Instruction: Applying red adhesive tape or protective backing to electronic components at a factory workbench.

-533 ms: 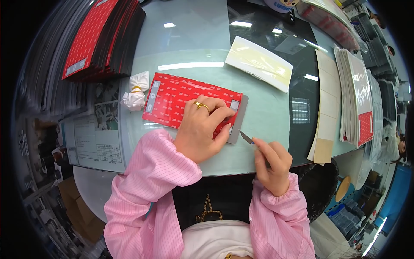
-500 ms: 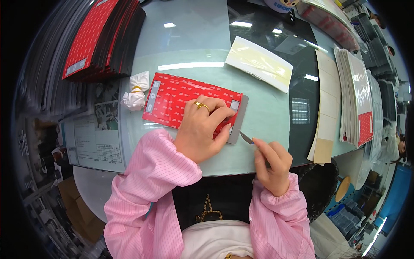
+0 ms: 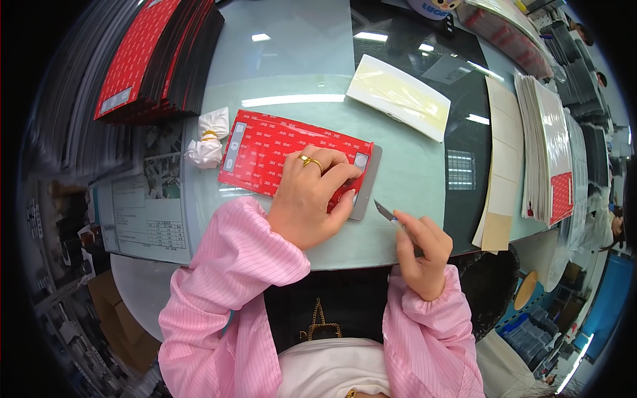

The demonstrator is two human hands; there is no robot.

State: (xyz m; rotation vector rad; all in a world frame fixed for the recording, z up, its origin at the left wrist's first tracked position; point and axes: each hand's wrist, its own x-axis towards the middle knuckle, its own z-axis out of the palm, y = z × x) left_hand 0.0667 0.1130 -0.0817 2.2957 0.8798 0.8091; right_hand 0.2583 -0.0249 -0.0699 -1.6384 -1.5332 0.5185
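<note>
Panel (image 3: 265, 146), red-faced, and here it lies flat in the middle of the desk (image 3: 411, 179), slightly aslant, a grey band showing along its right end! From my remote seat I see the left hand (image 3: 310, 196) palm down on its near right part, thumb and forefinger apart, fingertips resting on the red face, a gold ring (image 3: 308, 161) catching the light. Over to the right hand (image 3: 424, 255), clamped on a small knife (image 3: 385, 211): I have its blade pointing far and left, near the panel's near right corner but apart from it. Just left of the panel, a white cloth bundle (image 3: 207, 140) with a yellow tie! Far and right, a white stack with a pale yellow top (image 3: 398, 98). Far left I get a tall pile of red and black panels (image 3: 142, 56); over on the right, cream sheets (image 3: 501, 159) lie beside a white stack (image 3: 541, 139) with a red patch.
</note>
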